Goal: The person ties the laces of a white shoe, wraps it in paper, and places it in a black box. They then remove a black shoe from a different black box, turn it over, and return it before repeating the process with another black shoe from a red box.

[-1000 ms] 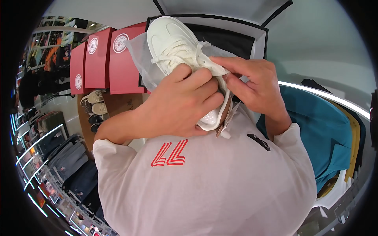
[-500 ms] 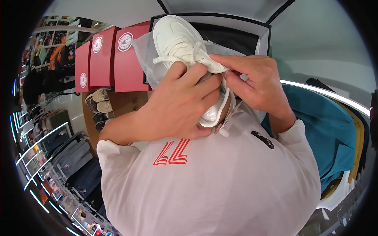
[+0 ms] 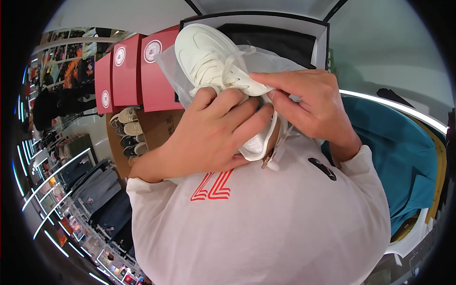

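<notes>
A white lace-up sneaker (image 3: 202, 45) points away from me, toe up, with its heel end against my shirt. My left hand (image 3: 209, 128) wraps over the sneaker from the left, its fingers curled by the laces and opening. On the other side, my right hand (image 3: 308, 102) pinches the edge of the sneaker's eyelet flap between thumb and fingertips. Part of the white lace (image 3: 229, 64) loops above the flap. Silvery-white stuffing shows inside the heel. A small tag (image 3: 273, 164) hangs near the heel, and thin white tissue paper (image 3: 168, 66) lies beneath the shoe.
Behind the sneaker is a black-edged open box (image 3: 270, 20). Red shoe boxes (image 3: 159, 88) stand at the left, above a cardboard carton (image 3: 161, 126) holding several shoes. Teal clothing (image 3: 384, 142) hangs at the right. Clothes racks and a person in dark clothing (image 3: 47, 107) are farther left.
The sneaker's toe has tilted slightly left and down. My left fingers have shifted lower over the laces, covering the lace end that stuck out. My right hand keeps its pinch.
</notes>
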{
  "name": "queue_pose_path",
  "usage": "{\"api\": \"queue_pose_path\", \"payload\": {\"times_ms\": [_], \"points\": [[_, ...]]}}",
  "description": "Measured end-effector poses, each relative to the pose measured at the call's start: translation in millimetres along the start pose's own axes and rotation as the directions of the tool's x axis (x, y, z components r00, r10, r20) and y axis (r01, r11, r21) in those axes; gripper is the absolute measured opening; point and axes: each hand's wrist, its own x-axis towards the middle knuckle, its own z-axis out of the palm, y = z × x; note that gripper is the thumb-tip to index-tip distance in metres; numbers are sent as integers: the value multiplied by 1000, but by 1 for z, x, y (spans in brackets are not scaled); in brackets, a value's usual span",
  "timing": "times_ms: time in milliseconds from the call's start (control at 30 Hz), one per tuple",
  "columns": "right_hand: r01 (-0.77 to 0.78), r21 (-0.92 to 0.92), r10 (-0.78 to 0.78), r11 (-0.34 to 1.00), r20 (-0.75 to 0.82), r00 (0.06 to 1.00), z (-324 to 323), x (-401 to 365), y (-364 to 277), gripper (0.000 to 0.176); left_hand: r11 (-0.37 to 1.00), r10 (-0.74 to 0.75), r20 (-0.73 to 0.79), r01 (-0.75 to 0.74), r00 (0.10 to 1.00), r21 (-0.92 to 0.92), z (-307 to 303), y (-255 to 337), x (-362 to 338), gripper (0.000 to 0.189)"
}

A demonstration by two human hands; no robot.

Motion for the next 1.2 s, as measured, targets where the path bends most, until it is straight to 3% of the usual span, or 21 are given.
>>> {"api": "queue_pose_path", "payload": {"times_ms": [233,300,700,800,833,900,933,1000,1033,1100,1133,1200], "points": [[-68,19,67,998,31,997,0,-1,-3,30,999,-47,39,46,998,25,-4,3,-5,62],[-184,92,179,979,58,982,0,-2,-2,29,998,-42,37,40,998,46,-3,3,-7,62],[-266,205,252,942,94,963,1,1,5,27,999,-9,7,9,1000,48,3,0,-8,59],[-192,161,180,968,84,980,-5,4,6,28,998,-4,-98,9,995,58,2,-2,-3,55],[-179,158,167,971,87,982,-7,5,5,28,999,33,-185,-37,982,-16,-6,-4,-1,51],[-166,184,186,969,-98,978,-9,3,1,28,971,50,-423,-144,905,-193,-17,-14,0,40],[-149,178,168,973,-98,981,-11,1,-3,28,973,55,-434,-145,899,-177,-19,-19,-5,40],[-347,178,383,921,-244,891,-17,-3,-13,27,983,-167,-687,62,707,-175,-12,-30,-14,46],[-284,189,330,940,-300,895,-15,-5,-15,27,985,-157,-702,60,695,-161,-1,-35,-15,46],[-244,177,291,954,-332,897,-7,-10,-15,28,846,-480,-654,112,585,-521,22,-43,-13,47],[-219,174,269,960,-364,892,-3,-13,-12,29,852,-473,-667,107,576,-513,25,-40,-6,47],[-187,160,236,969,-383,893,10,-19,1,31,688,-641,-486,164,594,-707,30,-31,10,47]]}}
